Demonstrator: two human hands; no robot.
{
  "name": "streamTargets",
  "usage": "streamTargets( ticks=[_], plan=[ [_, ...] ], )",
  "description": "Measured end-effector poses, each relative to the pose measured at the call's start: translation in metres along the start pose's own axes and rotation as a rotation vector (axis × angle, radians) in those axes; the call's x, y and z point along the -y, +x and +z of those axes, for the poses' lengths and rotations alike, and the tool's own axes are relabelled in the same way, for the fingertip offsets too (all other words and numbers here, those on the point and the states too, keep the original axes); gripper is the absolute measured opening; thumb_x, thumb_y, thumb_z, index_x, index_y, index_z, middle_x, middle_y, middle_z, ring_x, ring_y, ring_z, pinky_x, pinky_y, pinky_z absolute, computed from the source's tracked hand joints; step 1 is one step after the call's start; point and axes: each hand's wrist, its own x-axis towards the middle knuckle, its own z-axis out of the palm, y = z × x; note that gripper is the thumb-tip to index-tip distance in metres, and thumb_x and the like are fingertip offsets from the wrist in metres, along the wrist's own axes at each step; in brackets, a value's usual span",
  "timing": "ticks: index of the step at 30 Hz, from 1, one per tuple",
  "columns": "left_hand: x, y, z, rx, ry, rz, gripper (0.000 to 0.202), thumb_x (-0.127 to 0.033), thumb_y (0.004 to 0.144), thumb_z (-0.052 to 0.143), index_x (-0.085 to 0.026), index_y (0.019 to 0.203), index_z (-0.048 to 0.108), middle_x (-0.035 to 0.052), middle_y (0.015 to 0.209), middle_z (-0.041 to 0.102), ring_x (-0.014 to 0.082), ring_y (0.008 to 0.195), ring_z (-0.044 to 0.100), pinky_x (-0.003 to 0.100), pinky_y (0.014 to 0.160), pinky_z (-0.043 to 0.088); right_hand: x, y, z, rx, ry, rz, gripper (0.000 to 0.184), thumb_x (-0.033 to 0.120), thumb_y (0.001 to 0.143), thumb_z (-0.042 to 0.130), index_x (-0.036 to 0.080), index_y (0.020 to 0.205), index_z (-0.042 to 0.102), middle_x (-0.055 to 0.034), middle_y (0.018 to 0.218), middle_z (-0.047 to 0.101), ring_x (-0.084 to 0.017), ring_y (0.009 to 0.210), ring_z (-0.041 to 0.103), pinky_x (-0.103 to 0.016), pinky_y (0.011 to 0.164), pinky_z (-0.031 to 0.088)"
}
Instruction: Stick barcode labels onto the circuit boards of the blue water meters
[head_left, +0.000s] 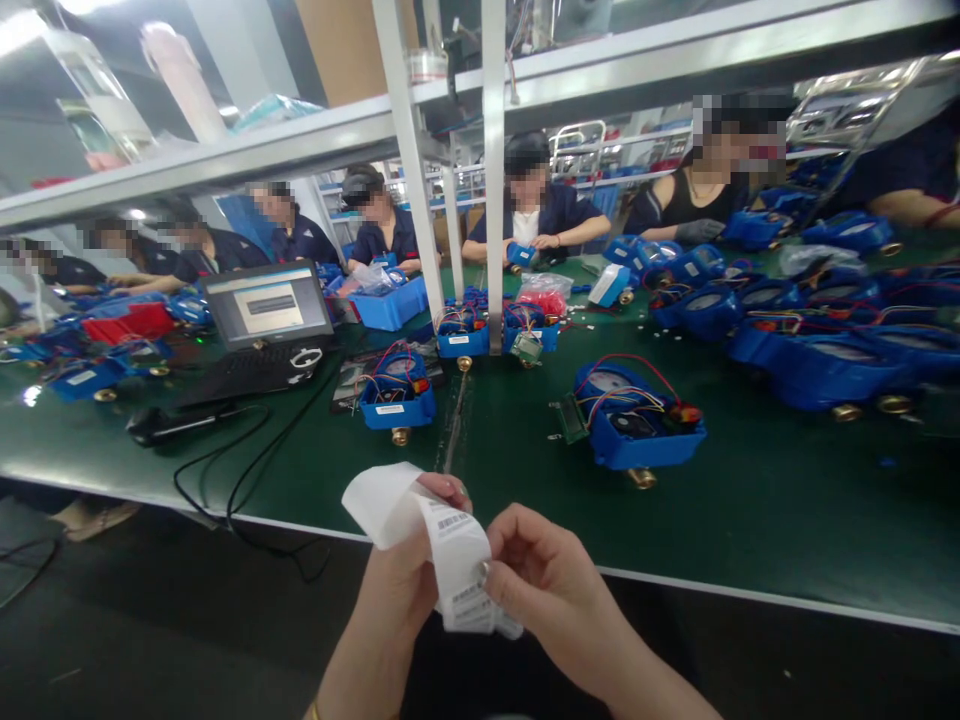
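A strip of white barcode labels (459, 560) curls between my two hands, just in front of the table's near edge. My left hand (409, 570) is closed around the strip, with a white loop of it standing out to the left. The thumb and forefinger of my right hand (544, 580) pinch the strip's right edge, next to the printed barcodes. Beyond my hands, a blue meter (634, 445) with loose wires and a brass fitting lies open on the right. Another open blue meter (397, 400), bearing a white label, lies to the left.
On the left stand an open laptop (266, 310) and a black handheld scanner (176, 425) with its cable hanging over the edge. Many blue meters (817, 360) crowd the right side. Metal shelf posts (493, 180) rise mid-table. Several co-workers (536, 200) sit across the green table (750, 520).
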Motion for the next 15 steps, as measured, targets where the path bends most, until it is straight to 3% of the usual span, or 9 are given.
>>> streamTargets(
  ticks=[4,10,15],
  plan=[
    [0.0018,-0.0022,-0.0038,-0.097,-0.068,-0.079,0.027,-0.019,0.058,0.083,-0.017,0.081,0.069,0.0024,0.081,0.061,0.0118,0.071,0.058,0.019,0.065,0.048,0.0024,-0.0033,0.0014,-0.03,-0.227,-0.118,0.001,0.018,0.075,0.056,0.017,0.075,0.055,0.0008,0.068,0.056,-0.011,0.062,0.051,-0.023,0.058,0.041],
    [0.0038,-0.0044,-0.0022,-0.203,-0.072,-0.131,0.03,-0.021,0.055,0.086,-0.016,0.08,0.07,0.0026,0.074,0.065,0.0109,0.061,0.059,0.018,0.057,0.049,0.0006,-0.002,-0.0001,-0.039,-0.308,-0.174,0.007,0.016,0.073,0.051,0.017,0.076,0.057,0.0,0.068,0.058,-0.012,0.061,0.053,-0.023,0.057,0.043],
    [0.0036,-0.0049,0.0043,-0.265,-0.101,-0.086,0.028,-0.019,0.054,0.086,-0.014,0.075,0.068,0.0022,0.071,0.065,0.0099,0.058,0.058,0.016,0.053,0.048,-0.0005,-0.0012,-0.0017,-0.051,-0.364,-0.174,0.009,0.015,0.073,0.05,0.016,0.076,0.058,-0.0009,0.069,0.06,-0.013,0.063,0.054,-0.024,0.06,0.044]
  ],
)
